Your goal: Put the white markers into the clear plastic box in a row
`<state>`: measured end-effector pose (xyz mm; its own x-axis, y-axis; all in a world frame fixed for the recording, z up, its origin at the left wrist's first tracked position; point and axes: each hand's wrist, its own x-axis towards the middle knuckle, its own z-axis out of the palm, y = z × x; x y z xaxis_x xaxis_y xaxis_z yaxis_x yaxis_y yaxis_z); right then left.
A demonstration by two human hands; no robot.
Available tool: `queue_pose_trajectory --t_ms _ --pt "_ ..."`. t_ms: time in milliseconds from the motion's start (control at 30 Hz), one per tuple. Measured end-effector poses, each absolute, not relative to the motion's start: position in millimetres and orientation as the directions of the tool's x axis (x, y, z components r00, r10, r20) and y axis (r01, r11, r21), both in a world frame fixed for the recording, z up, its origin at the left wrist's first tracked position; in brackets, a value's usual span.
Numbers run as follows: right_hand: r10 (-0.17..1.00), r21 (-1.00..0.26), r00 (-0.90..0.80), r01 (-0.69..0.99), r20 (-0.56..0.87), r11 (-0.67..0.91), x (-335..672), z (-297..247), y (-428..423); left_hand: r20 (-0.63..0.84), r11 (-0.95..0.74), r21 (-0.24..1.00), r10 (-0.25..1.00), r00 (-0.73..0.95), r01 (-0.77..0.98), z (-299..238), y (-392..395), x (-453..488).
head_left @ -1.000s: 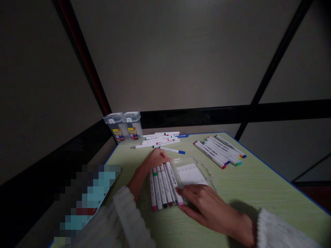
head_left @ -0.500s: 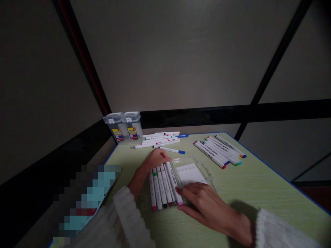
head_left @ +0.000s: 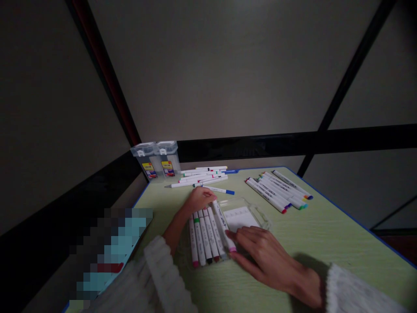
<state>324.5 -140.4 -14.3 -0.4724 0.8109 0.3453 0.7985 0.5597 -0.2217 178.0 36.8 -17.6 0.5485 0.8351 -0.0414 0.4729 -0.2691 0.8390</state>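
Note:
Several white markers (head_left: 204,237) with coloured caps lie side by side in a clear plastic case (head_left: 260,214) on the green table (head_left: 325,234). My left hand (head_left: 199,198) is curled over the markers' far ends. My right hand (head_left: 260,257) pinches the near, pink-capped end of the rightmost marker (head_left: 224,224) between thumb and forefinger; that marker sits tilted against the others. A white card (head_left: 239,217) lies in the case beside them.
Two clear lidded boxes (head_left: 156,160) stand at the table's far left corner. A loose pile of thin pens (head_left: 202,176) and a blue-capped pen (head_left: 220,190) lie behind my hands. More thick markers (head_left: 280,193) lie at the far right. A blurred patch (head_left: 110,248) covers the left edge.
The rightmost marker has swung to a tilt, its far end nearer my left hand. My right hand has shifted slightly along with it. The clear case has moved a little.

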Motion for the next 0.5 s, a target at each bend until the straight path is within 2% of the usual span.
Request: queue_pose_trajectory --t_ms 267,500 --pt "0.814 -0.241 -0.465 0.795 0.348 0.557 326 -13 -140 -0.006 -0.282 0.851 0.838 0.546 0.443 -19 37 180" --pt "0.813 -0.263 -0.487 0.779 0.32 0.57 326 -14 -138 0.005 -0.229 0.888 0.871 0.491 0.399 -7 27 184"
